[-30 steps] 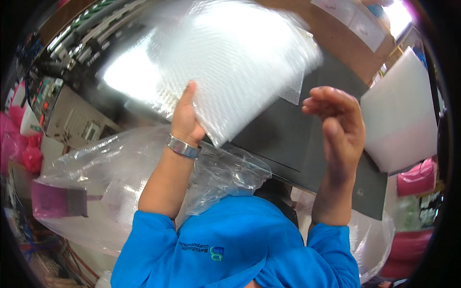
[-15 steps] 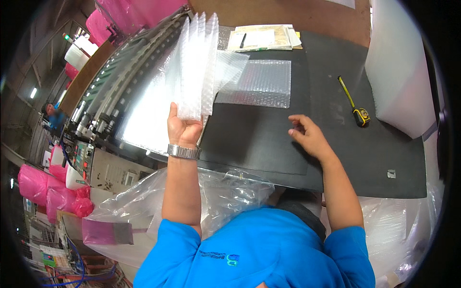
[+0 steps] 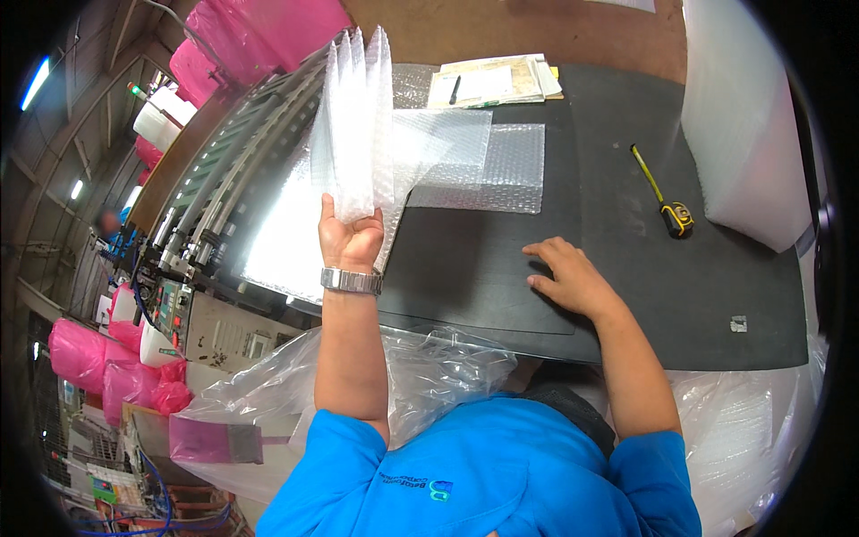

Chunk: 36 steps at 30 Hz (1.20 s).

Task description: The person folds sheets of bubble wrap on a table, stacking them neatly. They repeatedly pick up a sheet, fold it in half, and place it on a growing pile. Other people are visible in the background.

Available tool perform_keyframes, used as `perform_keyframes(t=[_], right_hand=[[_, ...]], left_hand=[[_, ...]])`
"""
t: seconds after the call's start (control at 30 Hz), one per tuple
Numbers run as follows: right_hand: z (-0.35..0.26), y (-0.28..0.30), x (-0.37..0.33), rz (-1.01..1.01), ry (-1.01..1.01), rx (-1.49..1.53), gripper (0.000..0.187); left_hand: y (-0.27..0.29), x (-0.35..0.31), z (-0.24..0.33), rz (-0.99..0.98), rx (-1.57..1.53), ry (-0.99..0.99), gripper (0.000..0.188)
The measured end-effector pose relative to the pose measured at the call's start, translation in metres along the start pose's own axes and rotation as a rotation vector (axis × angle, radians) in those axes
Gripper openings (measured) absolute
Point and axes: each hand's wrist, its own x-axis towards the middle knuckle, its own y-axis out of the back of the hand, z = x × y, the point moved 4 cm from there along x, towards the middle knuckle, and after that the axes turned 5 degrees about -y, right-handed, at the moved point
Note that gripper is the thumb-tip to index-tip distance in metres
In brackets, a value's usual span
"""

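Observation:
My left hand (image 3: pixel 352 234), with a metal-banded watch on its wrist, is closed round the lower end of several clear bubble wrap sheets (image 3: pixel 356 125). They stand up from the fingers in a fanned bundle. Just right of this bundle, a loose bubble wrap sheet (image 3: pixel 447 134) overlaps another bubble wrap piece (image 3: pixel 519 170) lying flat on the black mat (image 3: pixel 465 268). My right hand (image 3: pixel 573 279) hovers over or rests on the mat, fingers apart and holding nothing; whether it touches the mat I cannot tell.
A roller machine (image 3: pixel 201 201) runs along the left. Papers with a pen (image 3: pixel 488 80) lie at the back. On the right are a yellow and black tape measure (image 3: pixel 676 217) and a tall white foam block (image 3: pixel 747 134). Clear plastic film (image 3: pixel 429 362) hangs at the front edge.
The loose sheet beside the bundle now lies flatter and reaches farther right over the other piece. My right hand has shifted slightly left, its fingers more outstretched. My left hand keeps its hold.

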Motion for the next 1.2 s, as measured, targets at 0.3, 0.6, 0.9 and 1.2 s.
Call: perform_keyframes(t=[0.3, 0.6, 0.9, 1.2], right_hand=[[-0.002, -0.002, 0.001, 0.010, -0.011, -0.010, 0.037], [0.000, -0.004, 0.003, 0.030, -0.003, 0.004, 0.033], [-0.021, -0.012, -0.009, -0.044, -0.023, 1.328, 0.119], [0.008, 0.055, -0.102, 0.717, -0.040, 1.424, 0.057]], left_hand=[[0.013, 0.006, 0.006, -0.088, -0.167, 0.028, 0.032], [0.018, -0.007, 0.008, -0.083, -0.080, -0.042, 0.038], [0.025, -0.063, -0.040, -0.383, 0.218, -0.092, 0.045], [0.071, -0.105, -0.129, -0.939, 0.508, 0.088, 0.076]])
